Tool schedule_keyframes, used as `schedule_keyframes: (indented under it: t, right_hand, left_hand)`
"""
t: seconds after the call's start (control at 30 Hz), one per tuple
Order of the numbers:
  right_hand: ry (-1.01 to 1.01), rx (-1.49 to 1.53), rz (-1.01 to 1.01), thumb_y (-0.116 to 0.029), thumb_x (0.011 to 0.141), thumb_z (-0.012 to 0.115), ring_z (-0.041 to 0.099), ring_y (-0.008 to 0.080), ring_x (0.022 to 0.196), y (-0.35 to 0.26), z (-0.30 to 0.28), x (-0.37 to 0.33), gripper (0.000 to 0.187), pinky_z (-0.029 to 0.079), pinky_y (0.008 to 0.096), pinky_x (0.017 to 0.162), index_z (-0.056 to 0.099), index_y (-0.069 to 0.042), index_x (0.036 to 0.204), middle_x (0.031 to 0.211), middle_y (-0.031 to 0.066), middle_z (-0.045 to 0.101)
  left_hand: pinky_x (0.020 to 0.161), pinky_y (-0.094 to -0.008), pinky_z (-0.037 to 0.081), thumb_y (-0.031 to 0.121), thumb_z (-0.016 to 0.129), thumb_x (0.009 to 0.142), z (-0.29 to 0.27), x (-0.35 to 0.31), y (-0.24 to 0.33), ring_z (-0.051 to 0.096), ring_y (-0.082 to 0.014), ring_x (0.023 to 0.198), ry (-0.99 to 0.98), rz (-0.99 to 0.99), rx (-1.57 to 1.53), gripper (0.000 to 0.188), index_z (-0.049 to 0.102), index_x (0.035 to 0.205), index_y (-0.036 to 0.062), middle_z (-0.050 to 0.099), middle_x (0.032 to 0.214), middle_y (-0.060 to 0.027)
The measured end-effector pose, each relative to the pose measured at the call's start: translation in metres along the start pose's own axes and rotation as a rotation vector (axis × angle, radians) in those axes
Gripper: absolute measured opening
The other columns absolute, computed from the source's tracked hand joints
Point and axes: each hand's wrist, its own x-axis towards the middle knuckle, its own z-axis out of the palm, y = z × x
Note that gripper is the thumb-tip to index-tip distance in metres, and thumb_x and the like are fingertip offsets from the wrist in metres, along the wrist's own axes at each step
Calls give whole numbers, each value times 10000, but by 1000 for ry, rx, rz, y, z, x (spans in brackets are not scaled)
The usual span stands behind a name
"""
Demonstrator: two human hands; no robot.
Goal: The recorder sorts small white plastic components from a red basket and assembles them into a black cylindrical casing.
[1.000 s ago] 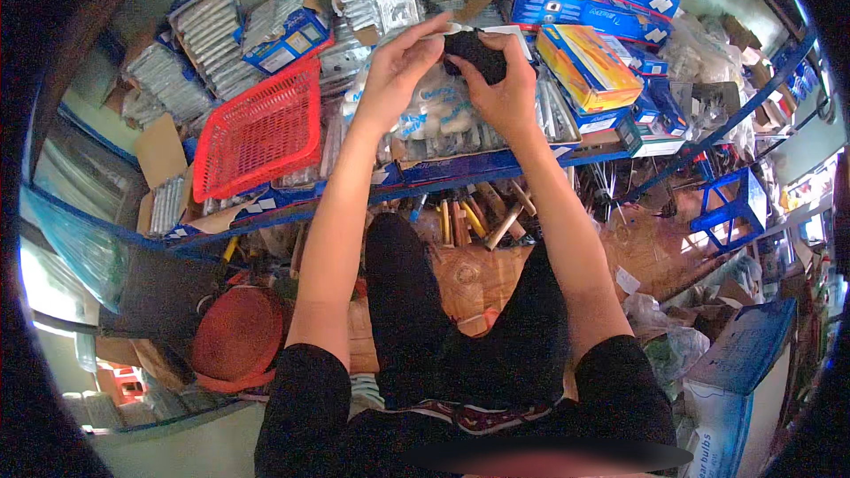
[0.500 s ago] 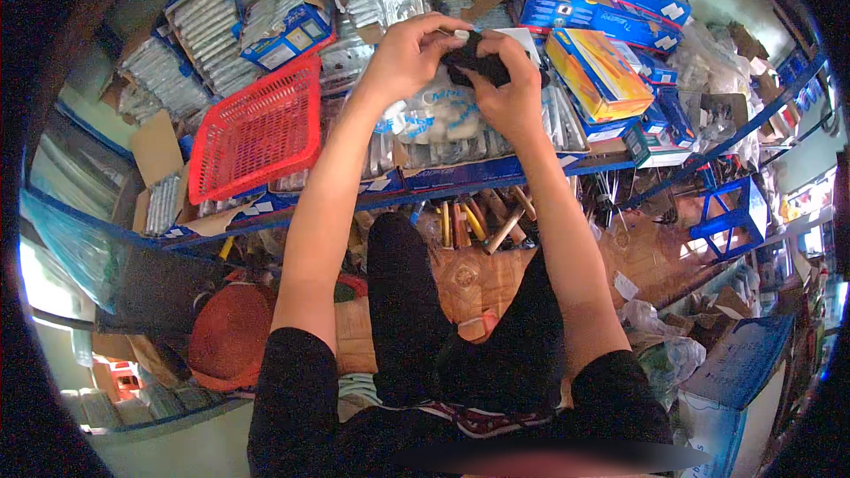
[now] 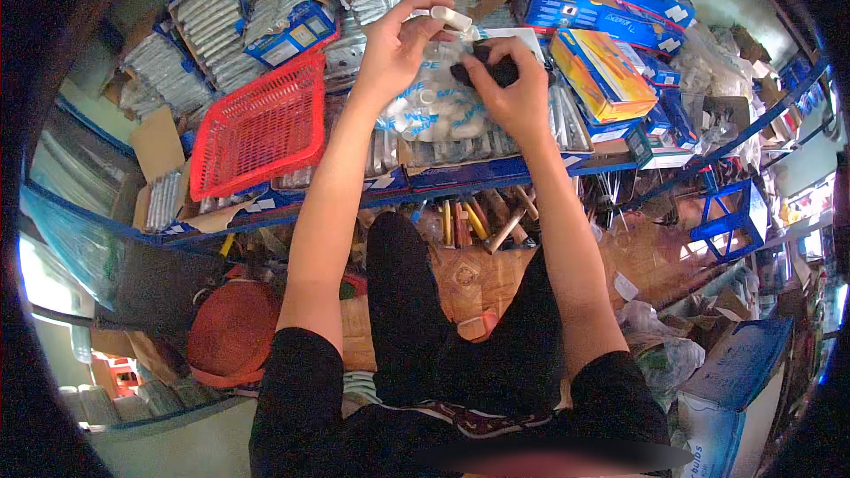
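Observation:
My left hand (image 3: 396, 51) pinches a short white tubular piece (image 3: 452, 19), which looks like a plastic pipe fitting, at the far side of the shelf. Just right of it, my right hand (image 3: 518, 96) is closed on a bunched black cloth (image 3: 505, 71). The white piece and the cloth are apart. Beneath both hands lies a clear plastic bag (image 3: 440, 111) with blue print and several white pieces in it. The bag rests on a box of packed silvery items.
A red plastic basket (image 3: 262, 128) leans on boxes to the left. An orange and yellow box (image 3: 604, 76) and blue boxes stand at the right. Along the front runs the blue shelf edge (image 3: 354, 205), with tool handles (image 3: 474, 219) below it. A blue stool (image 3: 729, 219) is at the right.
My hands have separated. The left has drawn the white piece up and away from the black cloth, so more of it shows. My right hand keeps the cloth, slightly lower and further right.

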Motion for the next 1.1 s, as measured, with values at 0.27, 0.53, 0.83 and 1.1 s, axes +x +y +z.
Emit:
schedule_keyframes:
  t: [0.27, 0.53, 0.83, 1.1]
  right_hand:
    - [486, 148, 149, -110, 914, 812, 652, 217, 954, 10, -2, 12, 333, 535, 346, 850, 535, -10, 1069, 1072, 157, 665]
    - [94, 80, 168, -239, 950, 764, 715, 243, 888, -1, 1, 5, 312, 554, 350, 836, 684, 4, 1129, 1002, 153, 746]
    - [-62, -40, 68, -208, 879, 815, 673, 400, 1114, -5, 3, 3, 556, 522, 430, 980, 588, 24, 1331, 1211, 244, 680]
    - [-61, -26, 30, -205, 920, 776, 642, 420, 1199, 0, 5, 3, 564, 499, 427, 1038, 559, 38, 1381, 1276, 271, 657]
  left_hand:
    - [959, -332, 576, 76, 540, 1073, -1, -1, 5, 691, -198, 1107, -170, -66, -61, 288, 649, 1334, 17, 684, 1279, -89]
    - [1017, -324, 529, -25, 543, 1013, 0, 2, 0, 641, -195, 1213, -247, 28, 205, 325, 734, 1264, 53, 673, 1331, -103]
    - [999, -311, 528, 17, 622, 971, -4, 1, 0, 655, -198, 1175, -230, 69, 198, 296, 737, 1243, 26, 670, 1348, -108]
    - [950, -298, 560, 124, 741, 965, 0, 0, 0, 677, -163, 1109, -183, -11, 79, 263, 745, 1189, -15, 654, 1352, -107]
